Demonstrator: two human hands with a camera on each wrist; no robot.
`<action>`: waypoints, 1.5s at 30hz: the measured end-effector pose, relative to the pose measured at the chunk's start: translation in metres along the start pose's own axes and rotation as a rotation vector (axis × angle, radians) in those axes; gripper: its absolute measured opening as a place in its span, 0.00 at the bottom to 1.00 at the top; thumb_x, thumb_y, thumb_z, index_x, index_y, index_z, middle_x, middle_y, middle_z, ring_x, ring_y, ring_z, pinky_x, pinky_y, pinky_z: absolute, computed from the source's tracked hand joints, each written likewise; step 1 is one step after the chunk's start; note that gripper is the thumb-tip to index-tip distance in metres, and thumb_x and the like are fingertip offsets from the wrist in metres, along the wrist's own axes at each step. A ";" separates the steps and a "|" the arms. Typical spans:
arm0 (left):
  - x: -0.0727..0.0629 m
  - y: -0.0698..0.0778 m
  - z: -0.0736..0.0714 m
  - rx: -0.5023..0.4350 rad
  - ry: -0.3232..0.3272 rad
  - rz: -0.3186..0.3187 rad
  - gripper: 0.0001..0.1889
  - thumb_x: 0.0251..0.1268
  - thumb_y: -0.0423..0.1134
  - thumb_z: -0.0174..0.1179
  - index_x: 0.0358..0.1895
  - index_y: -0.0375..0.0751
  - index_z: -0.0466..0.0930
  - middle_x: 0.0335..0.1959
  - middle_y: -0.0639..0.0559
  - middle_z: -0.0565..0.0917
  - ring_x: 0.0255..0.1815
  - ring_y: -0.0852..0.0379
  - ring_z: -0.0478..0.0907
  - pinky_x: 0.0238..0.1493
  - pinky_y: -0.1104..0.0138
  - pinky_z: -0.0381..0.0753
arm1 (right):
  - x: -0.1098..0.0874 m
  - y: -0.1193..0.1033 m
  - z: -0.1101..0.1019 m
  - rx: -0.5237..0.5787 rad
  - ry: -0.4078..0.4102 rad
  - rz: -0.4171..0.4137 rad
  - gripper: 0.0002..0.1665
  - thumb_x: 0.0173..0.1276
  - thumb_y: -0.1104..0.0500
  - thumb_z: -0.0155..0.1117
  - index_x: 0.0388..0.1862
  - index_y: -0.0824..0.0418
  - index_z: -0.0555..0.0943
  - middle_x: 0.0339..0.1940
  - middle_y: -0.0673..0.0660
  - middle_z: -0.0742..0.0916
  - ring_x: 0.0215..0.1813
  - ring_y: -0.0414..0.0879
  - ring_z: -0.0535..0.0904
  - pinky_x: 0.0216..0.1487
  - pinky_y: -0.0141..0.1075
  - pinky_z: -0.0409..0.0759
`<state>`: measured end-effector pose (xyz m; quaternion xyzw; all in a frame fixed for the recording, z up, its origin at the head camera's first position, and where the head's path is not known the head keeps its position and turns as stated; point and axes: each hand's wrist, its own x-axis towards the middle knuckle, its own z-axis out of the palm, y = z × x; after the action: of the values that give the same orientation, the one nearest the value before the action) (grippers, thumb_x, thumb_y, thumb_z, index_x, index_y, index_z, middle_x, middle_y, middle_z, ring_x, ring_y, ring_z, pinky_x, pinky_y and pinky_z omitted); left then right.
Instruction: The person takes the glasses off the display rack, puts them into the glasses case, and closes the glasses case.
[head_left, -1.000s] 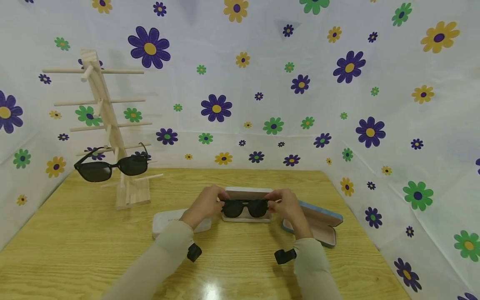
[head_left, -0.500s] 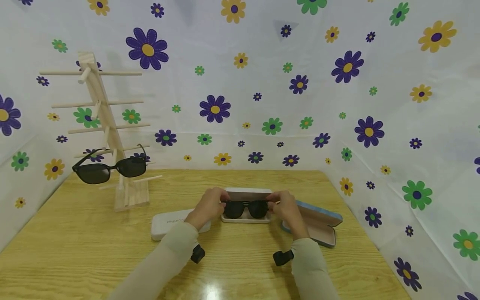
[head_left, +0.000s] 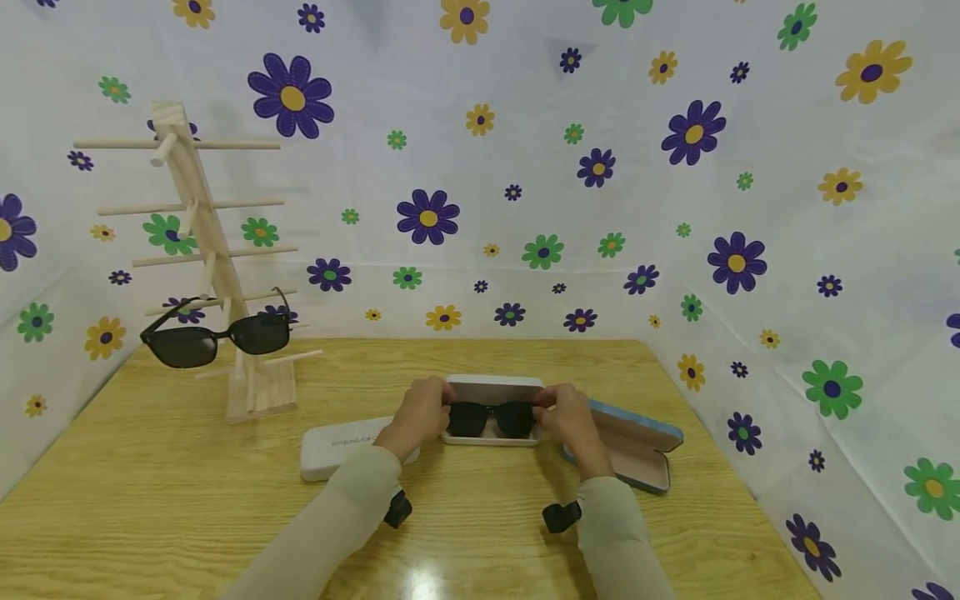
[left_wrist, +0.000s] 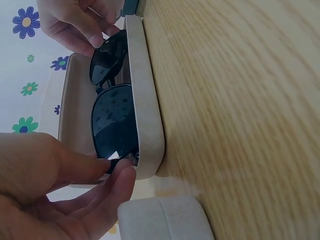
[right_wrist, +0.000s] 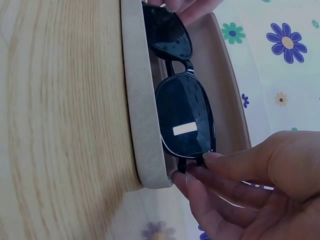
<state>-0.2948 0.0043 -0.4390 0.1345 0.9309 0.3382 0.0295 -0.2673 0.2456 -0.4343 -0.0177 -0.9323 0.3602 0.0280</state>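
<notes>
A pair of dark sunglasses point(head_left: 514, 419) sits partly inside an open pale glasses case point(head_left: 491, 442) at the table's centre, lenses facing me. At the left end of the frame my left hand point(head_left: 422, 412) pinches the sunglasses between thumb and fingers. The right hand point(head_left: 567, 417) pinches the opposite end the same way. Seen in the left wrist view, the lower edges of the lenses point(left_wrist: 115, 120) drop behind the case's front wall point(left_wrist: 146, 100). In the right wrist view, thumb and fingertips point(right_wrist: 212, 156) meet at the hinge corner.
Left of the hands lies a closed white glasses case point(head_left: 330, 450), partly behind the left wrist. An open blue case point(head_left: 637, 425) stands to the right, near the right forearm. A wooden rack point(head_left: 213, 242) at the back left bears other black sunglasses point(head_left: 258, 333).
The sunglasses have tipped and sunk slightly lower into the pale case, with both hands following. Their upper frame now looks flatter against the case. The head view has shifted a little.
</notes>
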 end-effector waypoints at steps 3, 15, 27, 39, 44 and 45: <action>0.001 0.001 0.001 0.008 -0.005 -0.023 0.10 0.69 0.26 0.61 0.47 0.37 0.90 0.47 0.42 0.90 0.52 0.44 0.86 0.52 0.54 0.87 | 0.000 0.000 0.001 -0.027 0.011 0.006 0.10 0.69 0.68 0.66 0.48 0.69 0.88 0.46 0.66 0.91 0.41 0.56 0.90 0.43 0.45 0.88; 0.001 -0.001 0.004 0.028 0.062 0.013 0.08 0.66 0.25 0.63 0.41 0.34 0.90 0.42 0.41 0.91 0.46 0.46 0.88 0.49 0.54 0.88 | 0.003 0.000 0.005 -0.113 0.003 0.044 0.11 0.67 0.65 0.71 0.47 0.66 0.89 0.43 0.63 0.91 0.45 0.57 0.88 0.46 0.47 0.87; 0.002 -0.003 0.005 0.057 0.096 0.012 0.07 0.63 0.25 0.66 0.40 0.35 0.91 0.39 0.43 0.92 0.43 0.47 0.88 0.45 0.56 0.88 | 0.005 0.002 0.009 -0.223 0.014 0.016 0.11 0.65 0.65 0.72 0.45 0.66 0.90 0.40 0.63 0.91 0.47 0.59 0.87 0.49 0.50 0.86; 0.000 -0.014 -0.004 0.001 0.161 0.041 0.07 0.64 0.23 0.62 0.40 0.31 0.89 0.41 0.40 0.90 0.41 0.47 0.87 0.42 0.56 0.87 | -0.006 -0.014 -0.007 -0.148 -0.045 0.037 0.13 0.74 0.61 0.65 0.50 0.68 0.88 0.47 0.65 0.91 0.49 0.58 0.87 0.50 0.49 0.86; 0.005 -0.015 -0.011 -0.024 0.175 0.019 0.11 0.76 0.35 0.58 0.50 0.31 0.86 0.43 0.39 0.90 0.29 0.54 0.82 0.30 0.64 0.81 | -0.011 -0.021 -0.016 -0.170 0.024 0.022 0.18 0.78 0.57 0.61 0.50 0.72 0.87 0.40 0.65 0.91 0.29 0.48 0.82 0.33 0.40 0.81; 0.007 -0.015 -0.011 -0.041 0.164 0.009 0.13 0.78 0.38 0.57 0.52 0.32 0.85 0.43 0.39 0.90 0.28 0.55 0.81 0.30 0.64 0.80 | -0.011 -0.021 -0.017 -0.178 0.038 0.019 0.19 0.78 0.56 0.61 0.50 0.73 0.86 0.40 0.66 0.91 0.27 0.47 0.80 0.32 0.40 0.80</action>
<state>-0.3063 -0.0121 -0.4395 0.1101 0.9225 0.3672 -0.0455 -0.2552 0.2407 -0.4085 -0.0358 -0.9596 0.2760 0.0406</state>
